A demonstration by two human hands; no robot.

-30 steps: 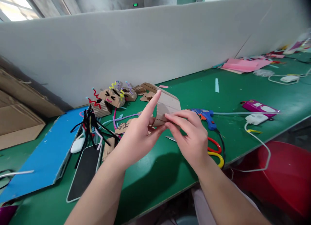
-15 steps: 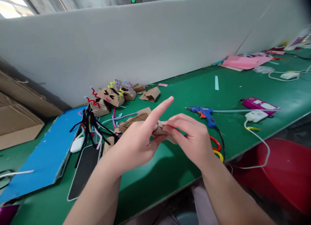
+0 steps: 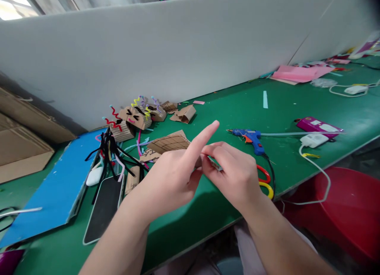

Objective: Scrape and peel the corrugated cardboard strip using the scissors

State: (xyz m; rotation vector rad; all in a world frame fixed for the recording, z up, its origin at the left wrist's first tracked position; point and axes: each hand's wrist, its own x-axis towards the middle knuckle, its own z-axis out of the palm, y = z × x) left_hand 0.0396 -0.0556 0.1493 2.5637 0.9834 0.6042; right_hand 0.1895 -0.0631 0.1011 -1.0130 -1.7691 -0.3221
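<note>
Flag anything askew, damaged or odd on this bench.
A thin white cable sags past the front edge of the green table in a loose loop, so it might snag. Also untidy: black fuzzy pipe cleaners tangled over the flat black slab.

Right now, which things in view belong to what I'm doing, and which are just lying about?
In the job:
cardboard piece, in your left hand and right hand
probably blue glue gun and scissors, close by

Probably just lying about:
pale-rimmed dark slab
pink sheets
magenta device

Surface: flat green table [image 3: 228, 109].
On it: blue plastic glue gun [image 3: 253, 137], black rectangular pale-rimmed phone [image 3: 103, 211], flat blue board [image 3: 59, 180].
</note>
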